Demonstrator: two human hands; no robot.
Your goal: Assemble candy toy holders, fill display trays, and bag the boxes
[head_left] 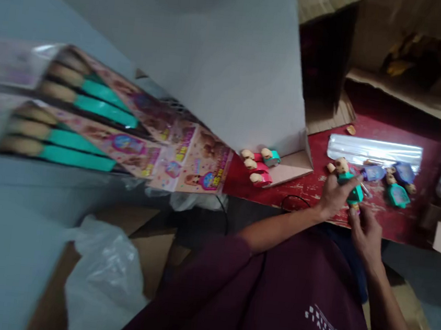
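Observation:
In the head view my left hand is closed around a teal toy with a tan animal-like head pointing away from me. My right hand pinches the toy's near end, where a small yellow and pink piece shows; how the two join is too blurred to tell. Just right of the toy lie a purple toy piece, another teal toy and a darker purple toy. Behind them lies a shiny clear plastic strip.
Several tan-headed pink and teal toys lie by a white carton on the worn red table. Printed display boxes with teal toys stand at left. An open cardboard box is at the back; a plastic bag sits below left.

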